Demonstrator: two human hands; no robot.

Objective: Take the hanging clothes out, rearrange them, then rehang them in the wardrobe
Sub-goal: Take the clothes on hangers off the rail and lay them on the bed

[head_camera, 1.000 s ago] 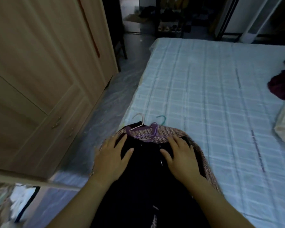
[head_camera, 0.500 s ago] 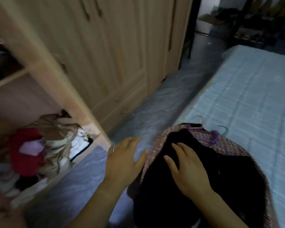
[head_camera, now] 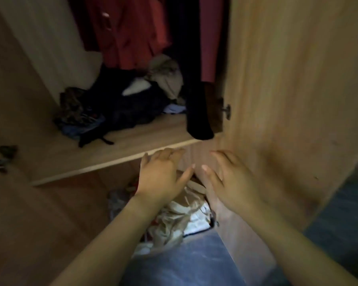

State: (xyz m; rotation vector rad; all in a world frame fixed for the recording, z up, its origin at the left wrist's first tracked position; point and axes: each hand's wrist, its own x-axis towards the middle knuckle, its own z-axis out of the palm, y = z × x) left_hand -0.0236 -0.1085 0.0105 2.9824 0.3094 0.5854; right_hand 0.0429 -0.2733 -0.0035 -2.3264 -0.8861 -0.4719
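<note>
- The left hand (head_camera: 160, 178) is held out palm down with its fingers loosely extended and the thumb spread toward the other hand; it holds nothing.
- The right hand (head_camera: 233, 182) mirrors it, fingers loosely spread and empty. The two thumb tips are near each other but apart. Both hands are a little blurred.
- Both hands hover in front of the edge of a wooden shelf (head_camera: 112, 155) inside the open wardrobe (head_camera: 48, 48); I cannot tell whether the fingertips touch the wood.
- Just above the hands a long black garment (head_camera: 196, 89) hangs down, its lower end reaching past the shelf's front edge.
- Left of it hangs a red garment (head_camera: 128, 34), and a strip of red cloth shows to the right of the black one.
- A loose pile of dark and patterned clothes (head_camera: 116, 106) lies on the shelf under the hanging ones.
- Below the shelf, under the wrists, sits a heap of pale crumpled cloth (head_camera: 174, 221) in the lower compartment.
- A wooden door (head_camera: 287, 100) stands at the right, with a small metal knob (head_camera: 227, 111) on its edge.
- Blue-grey floor (head_camera: 184, 267) shows between the forearms.
</note>
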